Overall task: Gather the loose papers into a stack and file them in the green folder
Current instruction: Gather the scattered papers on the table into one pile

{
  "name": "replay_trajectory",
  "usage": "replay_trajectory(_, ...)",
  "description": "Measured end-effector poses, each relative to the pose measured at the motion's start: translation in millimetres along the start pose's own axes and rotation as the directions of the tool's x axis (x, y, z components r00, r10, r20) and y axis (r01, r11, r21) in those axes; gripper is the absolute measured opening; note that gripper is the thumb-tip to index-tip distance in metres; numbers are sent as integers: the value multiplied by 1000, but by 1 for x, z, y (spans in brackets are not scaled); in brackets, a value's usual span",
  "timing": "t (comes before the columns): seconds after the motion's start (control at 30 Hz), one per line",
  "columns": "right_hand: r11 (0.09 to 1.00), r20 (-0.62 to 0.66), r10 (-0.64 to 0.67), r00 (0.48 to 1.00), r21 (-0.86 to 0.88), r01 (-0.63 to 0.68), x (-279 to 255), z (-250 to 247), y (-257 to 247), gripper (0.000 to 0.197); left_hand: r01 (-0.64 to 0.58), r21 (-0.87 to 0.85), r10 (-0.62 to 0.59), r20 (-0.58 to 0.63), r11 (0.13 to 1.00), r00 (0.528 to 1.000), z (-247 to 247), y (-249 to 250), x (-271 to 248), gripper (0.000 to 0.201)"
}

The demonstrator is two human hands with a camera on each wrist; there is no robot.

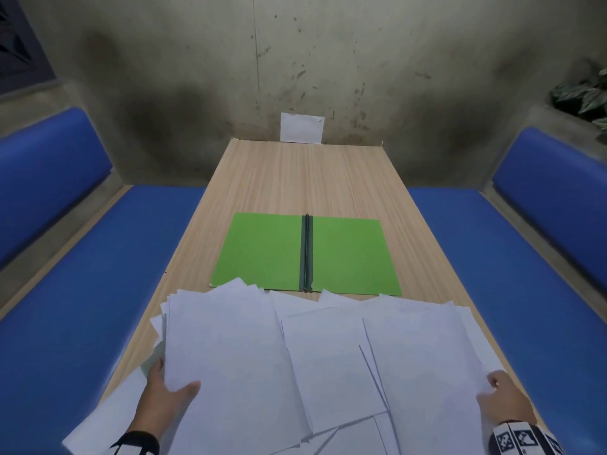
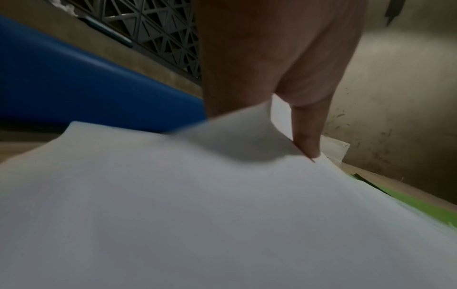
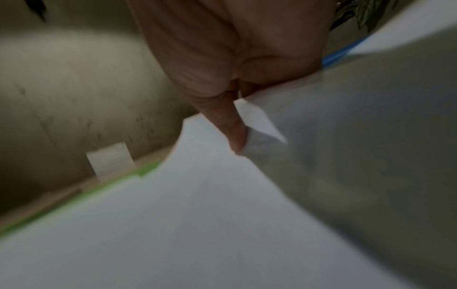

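Here, at the near end of a wood-grain table point(image 1: 295, 178), a person's two hands frame a fan of loose white papers point(image 1: 328, 356). The left hand point(image 1: 164, 394) grips the left-side bundle, thumb on top and fingers tucked beneath; the right hand point(image 1: 501, 397) pinches the sheets at the right edge, where the right wrist view shows a thumb pressed onto a curling page. The sheets overlap unevenly, corners jutting — thin, light and floppy, they would likely slide over one another and buckle if lifted from one corner, so squaring them from both long sides and lifting with fingers under the pile looks the safer hold. Just beyond, its near edge partly covered by the papers, the green folder point(image 1: 262, 251) lies open and flat, a dark spine strip down its middle. Farther off, a small white sheet point(image 1: 301, 128) stands against the stained wall — any marks on it are too small to read. No legible writing shows anywhere.
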State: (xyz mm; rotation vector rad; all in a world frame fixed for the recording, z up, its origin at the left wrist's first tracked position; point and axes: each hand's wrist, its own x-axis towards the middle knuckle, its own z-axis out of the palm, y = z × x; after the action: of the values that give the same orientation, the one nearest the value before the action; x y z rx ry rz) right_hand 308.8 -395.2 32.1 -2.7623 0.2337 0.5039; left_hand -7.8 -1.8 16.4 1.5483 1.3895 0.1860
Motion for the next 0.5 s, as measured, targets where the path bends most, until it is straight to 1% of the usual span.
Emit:
replay_trajectory(0.03,996,0,-19,1000,92,19,-1,-4,-1,21,0,-9,0,17,1000,1000,0,0,0,60)
replay_trajectory(0.1,967,26,-69,997,247,60,-3,-15,-5,46,10,-53,-7,61,999,998,0,3,-3,37)
replay_trajectory(0.13,956,50,-81,995,287,63,-5,-20,-6,56,18,-69,-13,79,997,997,0,4,-5,33)
replay_trajectory(0.17,954,72,-93,993,292,68,-6,-24,-7,58,19,-71,-13,86,997,996,0,4,-6,34)
replay_trajectory(0.2,959,93,-109,990,271,80,-7,-27,-7,52,15,-61,-10,85,998,996,1,5,-7,36)
replay_trajectory(0.27,972,99,-137,986,203,115,-7,-31,-4,31,-8,0,8,73,1000,997,1,6,-8,42)
replay_trajectory(0.33,974,33,-168,985,161,161,-11,-37,-3,18,-40,85,37,35,996,999,1,7,-11,45)
replay_trajectory(0.37,974,-12,-179,984,138,179,-14,-39,-3,18,-52,117,50,19,992,999,1,7,-12,47)
replay_trajectory(0.43,978,-92,-186,978,77,193,-16,-43,-5,23,-61,161,59,18,985,998,1,8,-13,47)
replay_trajectory(0.5,977,-163,-183,970,82,198,-18,-49,-8,26,-61,181,59,20,982,998,0,9,-13,43)
